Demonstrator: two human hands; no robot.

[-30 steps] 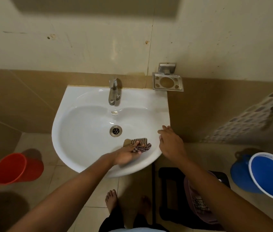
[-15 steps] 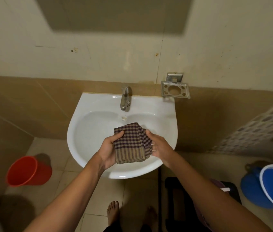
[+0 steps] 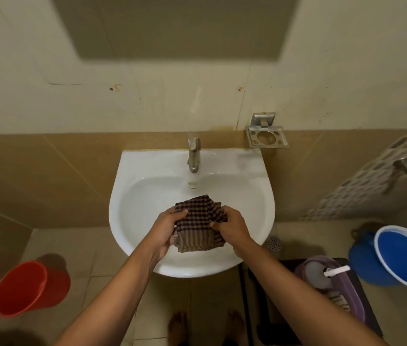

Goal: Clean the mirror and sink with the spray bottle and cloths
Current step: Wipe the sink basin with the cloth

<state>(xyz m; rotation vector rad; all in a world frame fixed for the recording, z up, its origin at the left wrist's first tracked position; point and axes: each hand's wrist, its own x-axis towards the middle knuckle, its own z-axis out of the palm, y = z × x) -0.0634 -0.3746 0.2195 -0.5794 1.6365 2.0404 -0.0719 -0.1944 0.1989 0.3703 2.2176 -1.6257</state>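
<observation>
Two hands hold one checked cloth [image 3: 198, 223] over the basin of the white sink [image 3: 132, 196]: the left hand [image 3: 166, 228] grips its left edge with the thumb laid on top, and the right hand [image 3: 232, 227] pinches its right edge with curled fingers. The cloth hangs folded, its striped border lowest, and hides the drain. A metal tap [image 3: 193, 154] stands at the back rim. On the wall to the right, a metal holder [image 3: 267, 138] carries nothing visible. On the floor, a red bucket [image 3: 26, 287] lies tilted at left; whether it holds anything cannot be made out. A blue bucket [image 3: 400, 258] at right is cut off by the frame edge. A purple basket [image 3: 342, 287] on a dark stand holds a spray bottle [image 3: 322, 274], partly hidden by the right forearm, with other contents unclear.
</observation>
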